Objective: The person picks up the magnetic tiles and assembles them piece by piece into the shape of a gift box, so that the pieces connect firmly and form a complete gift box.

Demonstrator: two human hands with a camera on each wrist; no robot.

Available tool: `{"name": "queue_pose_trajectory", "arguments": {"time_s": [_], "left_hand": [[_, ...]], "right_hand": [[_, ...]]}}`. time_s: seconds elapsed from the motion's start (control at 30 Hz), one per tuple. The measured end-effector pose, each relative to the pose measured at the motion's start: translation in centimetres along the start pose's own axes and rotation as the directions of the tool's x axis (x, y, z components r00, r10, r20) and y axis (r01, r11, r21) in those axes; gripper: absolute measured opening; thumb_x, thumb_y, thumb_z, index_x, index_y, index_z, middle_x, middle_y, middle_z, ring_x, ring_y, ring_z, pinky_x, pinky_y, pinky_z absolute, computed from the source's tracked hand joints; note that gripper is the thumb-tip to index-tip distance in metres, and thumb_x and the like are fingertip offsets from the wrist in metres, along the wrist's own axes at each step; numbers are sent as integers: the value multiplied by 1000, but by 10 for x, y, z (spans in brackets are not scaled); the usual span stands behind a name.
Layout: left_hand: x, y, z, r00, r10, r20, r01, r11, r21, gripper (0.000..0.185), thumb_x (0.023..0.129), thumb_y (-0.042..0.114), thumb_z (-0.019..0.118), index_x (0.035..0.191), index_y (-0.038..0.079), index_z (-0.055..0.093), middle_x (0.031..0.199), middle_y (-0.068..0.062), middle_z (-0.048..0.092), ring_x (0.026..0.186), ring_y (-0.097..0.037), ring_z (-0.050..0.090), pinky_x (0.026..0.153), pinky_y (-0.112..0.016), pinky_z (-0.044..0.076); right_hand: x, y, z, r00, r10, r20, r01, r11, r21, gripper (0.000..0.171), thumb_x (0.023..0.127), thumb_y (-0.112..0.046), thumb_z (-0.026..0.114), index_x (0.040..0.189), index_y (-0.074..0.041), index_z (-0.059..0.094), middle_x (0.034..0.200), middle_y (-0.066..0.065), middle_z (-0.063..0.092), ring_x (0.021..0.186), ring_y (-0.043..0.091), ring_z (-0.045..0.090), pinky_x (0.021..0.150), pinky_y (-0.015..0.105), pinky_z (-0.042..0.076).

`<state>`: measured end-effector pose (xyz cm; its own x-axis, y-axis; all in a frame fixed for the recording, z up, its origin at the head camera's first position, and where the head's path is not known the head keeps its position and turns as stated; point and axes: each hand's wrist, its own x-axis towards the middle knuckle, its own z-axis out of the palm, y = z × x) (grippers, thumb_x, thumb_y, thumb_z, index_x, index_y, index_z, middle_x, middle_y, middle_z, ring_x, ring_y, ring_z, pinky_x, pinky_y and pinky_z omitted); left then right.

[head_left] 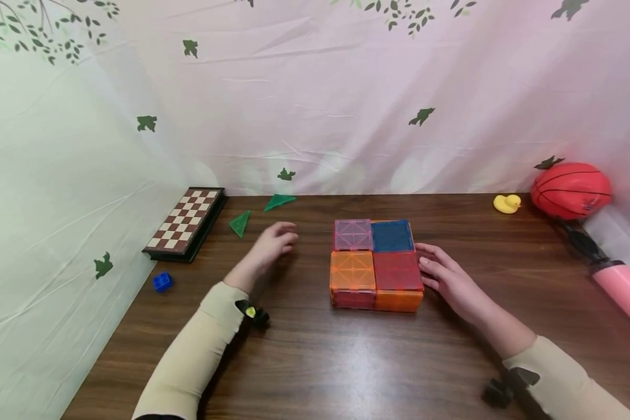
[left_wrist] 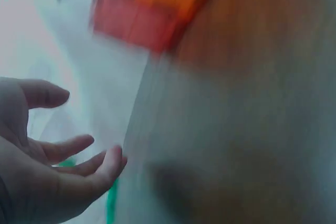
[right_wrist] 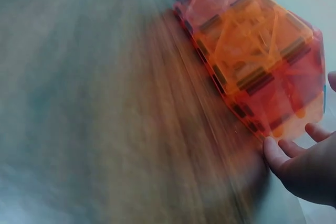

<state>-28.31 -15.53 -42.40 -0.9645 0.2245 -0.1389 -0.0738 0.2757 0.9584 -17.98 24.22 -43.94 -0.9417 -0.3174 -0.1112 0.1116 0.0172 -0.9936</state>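
Observation:
A low box built of translucent magnetic tiles [head_left: 353, 272] stands on the table, its top made up of pink, blue, orange and red squares. Along its right side lies my right hand [head_left: 454, 287], fingers loosely bent, fingertips at the wall; in the right wrist view the fingertips [right_wrist: 286, 156] are by the box's lower corner. My left hand [head_left: 269, 252] hovers left of the box, apart from it, fingers relaxed with nothing in them. Beyond that hand lie two green triangle tiles, one nearer [head_left: 240, 223] and one farther back [head_left: 279, 202]. The left wrist view is blurred.
A checkerboard [head_left: 185, 224] lies at the left edge, with a blue toy brick [head_left: 163, 282] in front of it. At the back right are a yellow rubber duck [head_left: 506, 203] and a red ball [head_left: 572, 191]. A pink pump [head_left: 625, 291] lies at the far right.

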Motion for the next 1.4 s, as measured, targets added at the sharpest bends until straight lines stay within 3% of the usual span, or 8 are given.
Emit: {"name": "queue_pose_trajectory", "arguments": {"time_s": [0.07,0.13,0.23,0.43,0.73,1.03,1.27,1.4], "left_hand": [[9,-1,-25,993,6,-120,18,979,202,49,102,15,56,147,-4,46,146,-25,49,125,-40,55,103,-49,46],[17,-4,-49,974,19,-227,70,922,380,51,101,19,57,146,-2,48,146,-25,50,127,-41,53,104,-52,44],[26,-11,-79,940,21,-342,176,826,535,55,100,23,57,147,-3,47,143,-28,50,132,-43,46,108,-53,38],[28,-27,-108,907,-71,-414,332,726,602,69,99,31,59,150,-11,38,144,-36,40,135,-51,33,113,-58,27],[26,-31,-115,916,-91,-391,353,649,674,68,98,34,62,139,-17,47,135,-39,40,125,-52,36,105,-57,33],[29,-36,-116,905,-84,-417,355,692,629,67,96,33,66,140,-13,45,138,-38,38,128,-52,33,108,-58,28],[25,-38,-106,891,20,-454,254,807,533,57,93,12,70,138,-4,40,124,-30,54,114,-44,53,98,-54,44],[22,-36,-99,885,76,-459,185,848,497,49,92,-1,62,137,-1,43,122,-27,58,112,-41,55,94,-53,46]], "right_hand": [[4,0,-2,1000,0,4,0,1000,12,62,111,-36,42,159,-4,19,161,21,23,126,6,50,98,22,48],[9,-1,-4,1000,-2,6,1,1000,25,62,111,-36,41,160,-5,19,162,21,22,130,11,47,99,21,47],[19,-1,-8,1000,-6,3,6,999,34,64,111,-38,40,161,-6,18,164,20,19,140,22,39,101,19,45],[44,0,-15,999,-47,5,47,998,40,68,110,-41,41,163,-6,17,164,15,24,145,26,32,105,18,40],[64,-2,-16,999,-50,7,50,999,22,62,108,-40,48,155,-3,30,139,0,51,123,12,52,103,18,40],[64,1,-16,999,-51,8,50,998,34,60,109,-38,48,155,-3,30,139,1,50,122,12,53,102,17,41],[63,1,-17,999,-47,9,47,998,36,58,109,-37,48,154,-3,32,138,1,51,122,13,53,101,18,42],[64,0,-17,999,-49,5,49,998,36,59,109,-38,49,153,-3,32,138,2,51,121,13,53,101,18,42]]}}
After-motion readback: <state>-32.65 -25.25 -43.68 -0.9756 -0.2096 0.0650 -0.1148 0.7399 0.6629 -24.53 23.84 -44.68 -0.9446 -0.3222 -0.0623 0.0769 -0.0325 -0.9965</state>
